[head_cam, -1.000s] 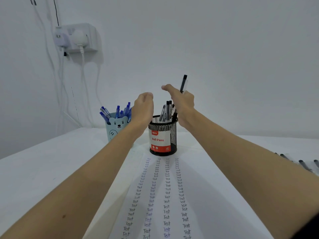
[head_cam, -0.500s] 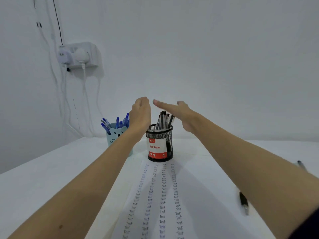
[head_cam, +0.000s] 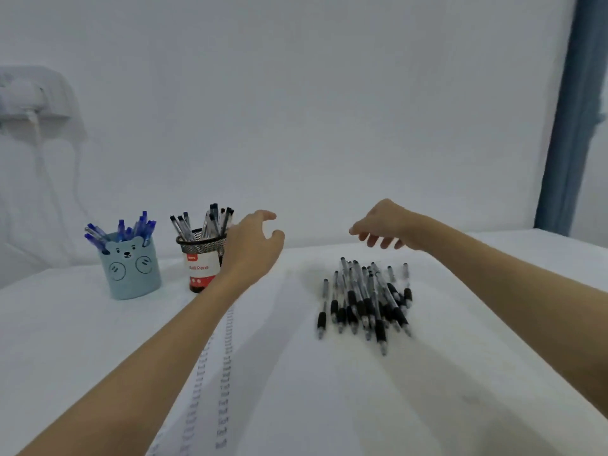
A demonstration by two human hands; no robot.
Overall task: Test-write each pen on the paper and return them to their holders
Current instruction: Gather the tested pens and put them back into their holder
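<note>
A heap of several black pens (head_cam: 365,301) lies on the white table right of centre. My right hand (head_cam: 383,225) hovers just above the heap's far end, fingers hanging loosely, holding nothing. My left hand (head_cam: 251,245) is raised beside the black mesh pen holder (head_cam: 200,258), fingers loosely curved and empty, covering the holder's right side. That holder contains several black pens. A light blue bear-face holder (head_cam: 131,266) with blue pens stands further left. The paper (head_cam: 223,373) with columns of written words runs under my left forearm.
The white table (head_cam: 460,373) meets a white wall behind. A wall socket with a plug and hanging cables (head_cam: 29,100) is at the far left. A blue curtain (head_cam: 572,120) hangs at the right edge.
The view has swung right, bringing the pen heap into sight. My right hand left the mesh holder, where it dropped a black pen, and moved over the heap. My left hand stays by the holder.
</note>
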